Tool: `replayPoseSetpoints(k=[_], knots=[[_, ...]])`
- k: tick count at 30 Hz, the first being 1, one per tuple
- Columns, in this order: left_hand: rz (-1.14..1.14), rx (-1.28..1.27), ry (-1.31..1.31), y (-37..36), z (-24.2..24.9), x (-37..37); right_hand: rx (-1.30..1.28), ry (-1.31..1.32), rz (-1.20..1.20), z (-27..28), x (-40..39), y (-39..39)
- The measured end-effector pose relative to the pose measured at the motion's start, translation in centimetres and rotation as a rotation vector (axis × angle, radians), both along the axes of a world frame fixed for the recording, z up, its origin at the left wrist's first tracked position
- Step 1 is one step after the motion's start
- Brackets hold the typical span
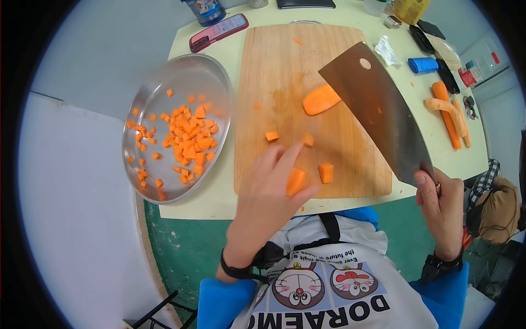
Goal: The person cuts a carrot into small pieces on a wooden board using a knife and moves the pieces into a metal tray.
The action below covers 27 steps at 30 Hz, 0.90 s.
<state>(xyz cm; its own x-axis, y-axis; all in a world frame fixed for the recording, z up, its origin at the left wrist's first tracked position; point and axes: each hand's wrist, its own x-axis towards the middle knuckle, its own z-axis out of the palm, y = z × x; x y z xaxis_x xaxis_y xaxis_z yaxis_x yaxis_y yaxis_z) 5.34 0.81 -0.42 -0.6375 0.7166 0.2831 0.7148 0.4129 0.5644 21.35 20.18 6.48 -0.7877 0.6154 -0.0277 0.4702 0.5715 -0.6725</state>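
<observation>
My right hand (442, 205) grips the handle of a broad cleaver (381, 112), its blade raised at a slant over the right side of the wooden cutting board (263, 71). Slightly blurred, my left hand (268, 178) is low over the board's near left part with fingers apart. Between its thumb and index finger shows a carrot chunk (296, 181), partly covered by the hand. One fingertip is right at a carrot cube (308, 140). Another cube (272, 136) and a larger piece (326, 173) lie nearby. The blade partly hides a longer cut carrot (320, 100).
A metal tray (218, 68) with many diced carrot cubes (192, 134) overhangs the table's left edge. Behind it lies a phone (219, 33). To the right are whole carrots (450, 118), a blue roll (423, 65), crumpled tissue (387, 50) and a plastic bottle (478, 70).
</observation>
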Motion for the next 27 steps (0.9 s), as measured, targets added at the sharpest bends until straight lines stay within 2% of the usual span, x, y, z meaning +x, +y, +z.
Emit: replayPoseSetpoints(k=[1,5,7,13,17,19,20,22,23,25,26,27], knots=[[-0.056,-0.101,-0.089,-0.9,0.3,-0.1,-0.015,-0.040,0.006,0.0,0.2,0.1],[-0.063,-0.073,-0.185,-1.5,-0.9,-0.3,-0.028,-0.006,0.027,-0.5,0.2,0.0],[0.221,-0.053,-0.154,-1.4,-1.3,0.0,-0.015,-0.018,0.066,-0.5,0.1,-0.5],[0.239,0.061,-0.331,-3.5,-1.7,0.7,-0.032,-0.071,0.188,0.2,-0.7,-2.1],[0.316,0.124,-0.306,-3.1,-2.2,1.3,-0.014,-0.085,0.222,0.5,-1.4,-2.7],[0.287,0.183,-0.413,-2.8,-2.6,1.3,-0.005,-0.087,0.218,0.6,-1.6,-3.0],[0.289,0.196,-0.414,-2.6,-2.7,1.2,0.003,-0.071,0.209,0.5,-1.6,-3.2],[0.294,0.327,-0.112,-2.0,-3.0,0.5,0.026,-0.041,0.204,0.4,-1.8,-3.4],[0.297,0.333,-0.112,-2.1,-3.0,0.5,0.031,-0.064,0.233,0.4,-1.8,-3.6],[0.326,0.394,-0.331,-2.4,-3.1,0.4,0.037,-0.089,0.260,0.6,-2.0,-4.2],[0.325,0.395,-0.334,-2.4,-3.1,0.6,0.068,-0.115,0.295,0.6,-2.1,-4.5],[0.340,0.459,-0.444,-2.5,-3.2,0.9,0.099,-0.141,0.330,0.6,-2.2,-4.9]])
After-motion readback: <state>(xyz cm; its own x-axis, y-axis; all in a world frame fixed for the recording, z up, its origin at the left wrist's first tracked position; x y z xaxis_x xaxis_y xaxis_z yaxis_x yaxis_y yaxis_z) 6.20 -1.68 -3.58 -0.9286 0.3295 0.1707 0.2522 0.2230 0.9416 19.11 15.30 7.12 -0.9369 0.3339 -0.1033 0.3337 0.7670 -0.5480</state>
